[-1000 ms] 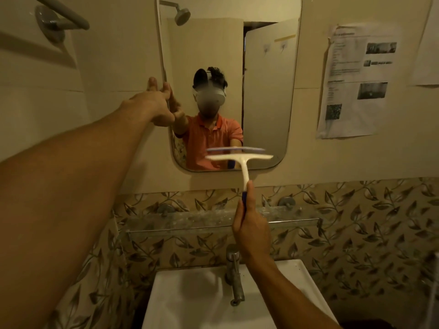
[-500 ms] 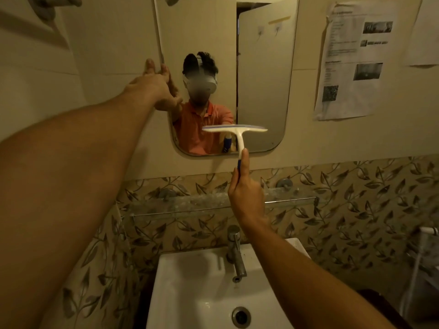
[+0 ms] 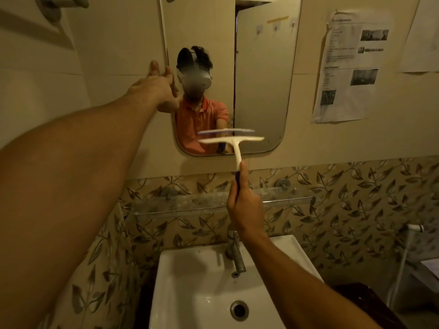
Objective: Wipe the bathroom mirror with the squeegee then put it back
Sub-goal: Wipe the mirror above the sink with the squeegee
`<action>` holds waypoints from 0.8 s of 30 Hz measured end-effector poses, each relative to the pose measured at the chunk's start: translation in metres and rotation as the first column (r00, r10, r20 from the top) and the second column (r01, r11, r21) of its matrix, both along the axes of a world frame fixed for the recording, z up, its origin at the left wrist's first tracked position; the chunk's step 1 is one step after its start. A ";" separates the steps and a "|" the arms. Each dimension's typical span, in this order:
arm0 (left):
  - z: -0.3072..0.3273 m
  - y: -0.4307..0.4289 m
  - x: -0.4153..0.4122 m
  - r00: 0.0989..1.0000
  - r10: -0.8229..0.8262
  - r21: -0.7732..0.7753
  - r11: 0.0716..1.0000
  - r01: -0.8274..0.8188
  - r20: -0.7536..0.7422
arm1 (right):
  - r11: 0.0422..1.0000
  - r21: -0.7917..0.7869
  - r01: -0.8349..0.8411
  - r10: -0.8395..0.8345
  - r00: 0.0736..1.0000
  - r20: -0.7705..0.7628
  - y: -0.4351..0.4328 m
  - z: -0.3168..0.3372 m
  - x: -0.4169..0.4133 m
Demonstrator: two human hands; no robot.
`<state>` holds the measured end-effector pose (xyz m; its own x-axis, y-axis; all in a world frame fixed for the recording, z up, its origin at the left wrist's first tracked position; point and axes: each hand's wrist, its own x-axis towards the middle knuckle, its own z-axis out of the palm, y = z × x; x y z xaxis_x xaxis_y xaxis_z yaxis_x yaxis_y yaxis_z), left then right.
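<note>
It was a cramped bathroom, cream wall above and leaf-patterned tiles [image 3: 356, 198] below, with the mirror [image 3: 261, 91] hung over a white sink [image 3: 171, 269]. The right hand [image 3: 245, 205] was wrapped round the blue lower handle of the squeegee [image 3: 234, 141], forefinger laid straight up along the stem. The white blade sat level, crossways before the bottom part of the glass, its reflection showing just above it. Whether the rubber actually touched the glass, I could not tell. The left hand [image 3: 156, 89] was stretched out to the mirror's left edge and held it, thumb up on the wall side and fingers over on the glass side. Beneath the right hand ran a glass shelf [image 3: 202, 200], and under that a metal tap [image 3: 235, 252] leaned out over the basin. A printed paper notice [image 3: 344, 67] was stuck to the wall right of the mirror.
</note>
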<state>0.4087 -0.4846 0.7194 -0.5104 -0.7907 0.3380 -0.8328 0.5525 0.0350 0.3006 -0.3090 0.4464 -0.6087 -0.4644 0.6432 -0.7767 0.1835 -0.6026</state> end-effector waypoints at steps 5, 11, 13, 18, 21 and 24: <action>0.004 -0.001 0.000 1.000 -0.011 0.009 1.000 0.011 0.007 | 0.997 -0.081 0.011 -0.016 0.998 -0.066 -0.021 0.081 -0.006; 0.003 -0.008 -0.001 1.000 -0.018 0.009 1.000 0.018 0.007 | 1.000 -0.008 -0.004 0.004 0.999 -0.033 -0.048 0.116 -0.006; 0.003 -0.010 -0.001 1.000 -0.020 0.003 1.000 0.020 0.012 | 1.000 0.016 -0.005 0.005 1.000 -0.030 -0.050 0.105 0.000; 0.006 -0.016 0.000 0.999 -0.023 0.020 1.000 0.023 0.023 | 0.996 0.082 0.042 -0.038 0.998 -0.046 -0.045 0.053 0.019; 0.007 -0.015 0.000 0.999 -0.014 0.022 1.000 0.013 0.034 | 0.986 0.162 0.029 -0.032 0.999 0.019 -0.034 0.011 0.029; 0.005 -0.013 -0.001 0.999 -0.014 0.018 1.000 0.013 0.031 | 0.973 0.227 0.046 -0.058 0.997 0.048 -0.025 -0.018 0.033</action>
